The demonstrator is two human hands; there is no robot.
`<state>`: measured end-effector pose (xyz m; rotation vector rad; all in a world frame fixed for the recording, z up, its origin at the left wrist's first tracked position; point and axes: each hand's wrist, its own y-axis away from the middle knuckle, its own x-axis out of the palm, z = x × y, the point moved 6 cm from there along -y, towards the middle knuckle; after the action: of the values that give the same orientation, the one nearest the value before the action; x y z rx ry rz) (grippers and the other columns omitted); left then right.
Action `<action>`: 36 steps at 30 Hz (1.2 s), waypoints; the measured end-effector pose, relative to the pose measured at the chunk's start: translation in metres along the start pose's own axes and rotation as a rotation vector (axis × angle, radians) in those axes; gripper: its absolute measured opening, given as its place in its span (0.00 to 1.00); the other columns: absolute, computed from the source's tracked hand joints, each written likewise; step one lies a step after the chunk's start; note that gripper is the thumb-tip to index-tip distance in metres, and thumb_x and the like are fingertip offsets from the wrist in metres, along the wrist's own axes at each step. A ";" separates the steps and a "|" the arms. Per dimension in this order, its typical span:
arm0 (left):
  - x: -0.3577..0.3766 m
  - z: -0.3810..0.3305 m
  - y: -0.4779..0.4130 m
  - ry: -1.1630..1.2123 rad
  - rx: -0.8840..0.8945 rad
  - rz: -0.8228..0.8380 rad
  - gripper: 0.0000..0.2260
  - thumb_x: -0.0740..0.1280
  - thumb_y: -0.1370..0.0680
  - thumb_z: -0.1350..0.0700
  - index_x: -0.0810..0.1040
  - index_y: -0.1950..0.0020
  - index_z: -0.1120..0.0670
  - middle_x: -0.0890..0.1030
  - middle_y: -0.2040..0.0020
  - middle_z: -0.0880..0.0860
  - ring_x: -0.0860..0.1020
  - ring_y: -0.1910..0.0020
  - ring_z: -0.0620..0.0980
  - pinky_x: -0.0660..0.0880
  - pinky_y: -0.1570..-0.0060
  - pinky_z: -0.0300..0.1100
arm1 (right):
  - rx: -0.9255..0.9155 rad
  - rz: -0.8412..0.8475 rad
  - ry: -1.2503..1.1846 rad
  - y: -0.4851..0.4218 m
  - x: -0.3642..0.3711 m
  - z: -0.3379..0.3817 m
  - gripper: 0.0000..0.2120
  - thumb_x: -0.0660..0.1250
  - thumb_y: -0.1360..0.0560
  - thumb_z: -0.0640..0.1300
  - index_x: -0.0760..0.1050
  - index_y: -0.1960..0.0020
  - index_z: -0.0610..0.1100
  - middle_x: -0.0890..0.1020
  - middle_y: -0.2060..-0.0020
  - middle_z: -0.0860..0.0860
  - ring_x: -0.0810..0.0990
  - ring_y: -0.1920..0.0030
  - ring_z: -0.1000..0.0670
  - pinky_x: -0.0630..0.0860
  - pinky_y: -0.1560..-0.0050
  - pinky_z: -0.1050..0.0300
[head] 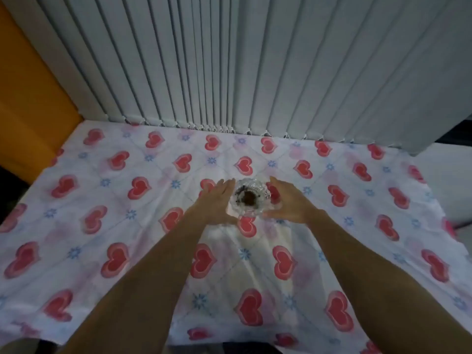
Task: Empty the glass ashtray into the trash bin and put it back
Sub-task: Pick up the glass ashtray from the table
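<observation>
Glass, cut and faceted, is what our two hands are reaching for: the ashtray (249, 199) sits on the table between them, dark ash and debris in its bowl, not yet lifted.

From the left, our left hand (215, 201) comes in with fingers straight and spread, palm turned toward the ashtray's left wall; it looks to be touching or just short of the glass, and blur keeps us from saying which. Our right hand (286, 201) mirrors it on the other side, equally open, thumb low near the front rim. Neither grip has closed on anything.

We judge this the first step, the pickup. The next move calls for both palms to press in on the sides, then a level lift, since loose ash would spill from a tilted bowl. No trash bin shows from here, so the carry will mean turning away.

Beneath the grip lies a white tablecloth (102, 226) printed with red hearts and small blue flowers, creased beside and in front of the hands. To the far left of the grip stands an orange panel (30, 103); beyond it, pale vertical blinds (229, 60) hang down to the table's back edge. A dim grey surface (449, 190) shows past the cloth on the right.
</observation>
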<state>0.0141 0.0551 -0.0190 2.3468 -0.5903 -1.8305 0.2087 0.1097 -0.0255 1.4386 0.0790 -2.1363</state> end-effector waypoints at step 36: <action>-0.100 -0.016 0.007 -0.013 0.051 -0.240 0.55 0.73 0.34 0.36 0.45 0.21 0.59 0.55 0.21 0.57 0.55 0.22 0.53 0.43 0.23 0.52 | -0.068 -0.254 -0.081 0.006 -0.072 0.073 0.57 0.79 0.42 0.64 0.55 0.22 0.48 0.66 0.26 0.47 0.62 0.26 0.45 0.57 0.27 0.49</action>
<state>0.0080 0.0822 0.0785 2.5373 -0.3737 -1.9485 0.1696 0.1089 0.0695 1.3623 0.3159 -2.3673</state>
